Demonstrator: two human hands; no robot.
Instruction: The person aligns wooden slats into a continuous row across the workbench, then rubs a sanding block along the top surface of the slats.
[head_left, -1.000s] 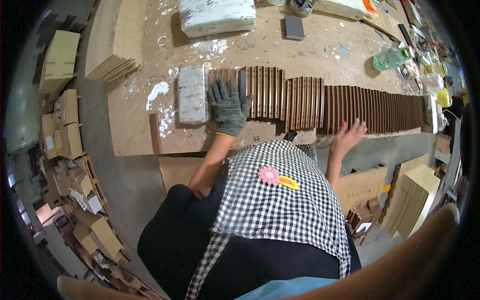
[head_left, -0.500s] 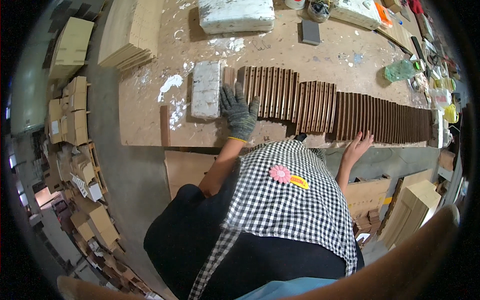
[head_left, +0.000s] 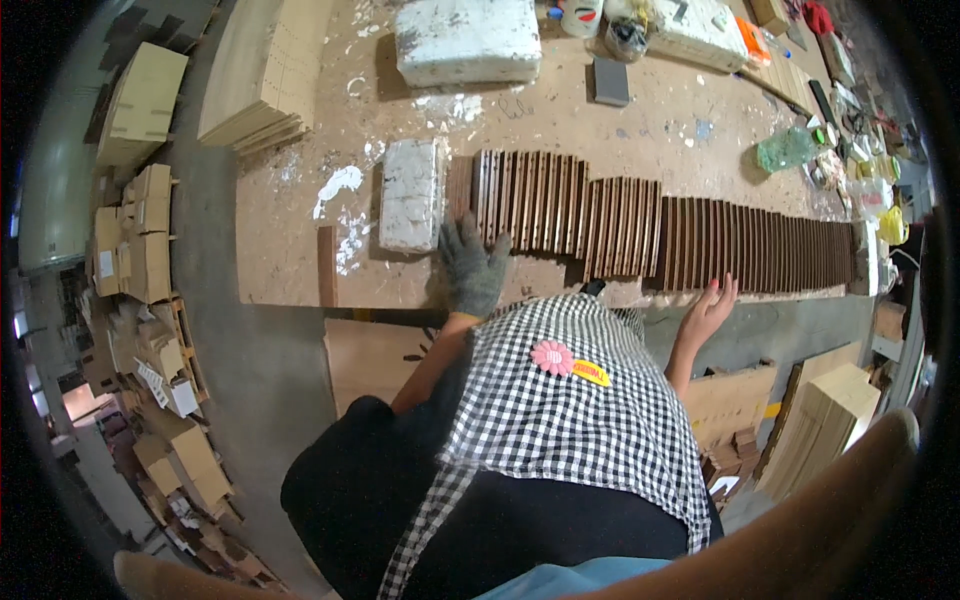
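Gloved left hand (head_left: 472,265) on wooden slats (head_left: 600,215), right hand (head_left: 708,312) bare, open.

A big brown desk (head_left: 300,270) fills the top of the view. Its top is rough and has white paint spots and smears on it. The floor (head_left: 250,370) below is grey and plain. On the left, many small cardboard boxes (head_left: 140,240) sit in piles on the floor, some folded flat, some open. More brown boxes (head_left: 190,460) lie lower down on the left. A flat sheet of cardboard (head_left: 370,360) leans under the desk edge. On the right, stacks of pale wood boards (head_left: 820,420) stand on the floor. The light is soft and even, with no strong shadows.
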